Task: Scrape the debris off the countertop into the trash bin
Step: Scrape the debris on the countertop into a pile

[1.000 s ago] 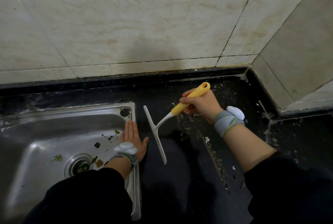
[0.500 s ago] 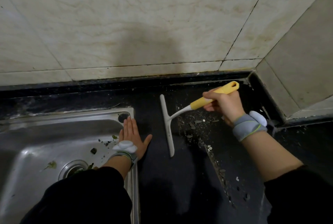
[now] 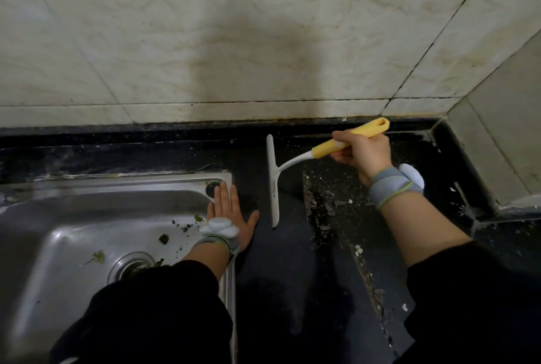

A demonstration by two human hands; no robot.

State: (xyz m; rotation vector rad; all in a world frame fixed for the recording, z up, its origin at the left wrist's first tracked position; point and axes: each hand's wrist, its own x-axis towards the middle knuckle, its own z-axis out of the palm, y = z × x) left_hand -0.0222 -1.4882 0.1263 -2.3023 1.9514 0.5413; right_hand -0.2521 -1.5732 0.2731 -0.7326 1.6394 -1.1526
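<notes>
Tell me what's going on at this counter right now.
A person is scraping a black countertop beside a steel sink. The right hand grips the yellow handle of a white squeegee, whose blade appears to rest on the counter near the back wall. Debris lies scattered just right of the blade. The left hand rests flat on the sink's right rim, fingers straight. No trash bin is in view.

Steel, dark stone, plastic.
The brushed metal sink (image 3: pixel 87 188) gleams dully at the left fingers (image 3: pixel 223 196). The dark tabletop (image 3: pixel 292 290) below the right fingers (image 3: pixel 342 155) looks gritty. The squeegee (image 3: pixel 272 188) is smooth plastic, the wall tiles (image 3: pixel 205 41) glazed.
</notes>
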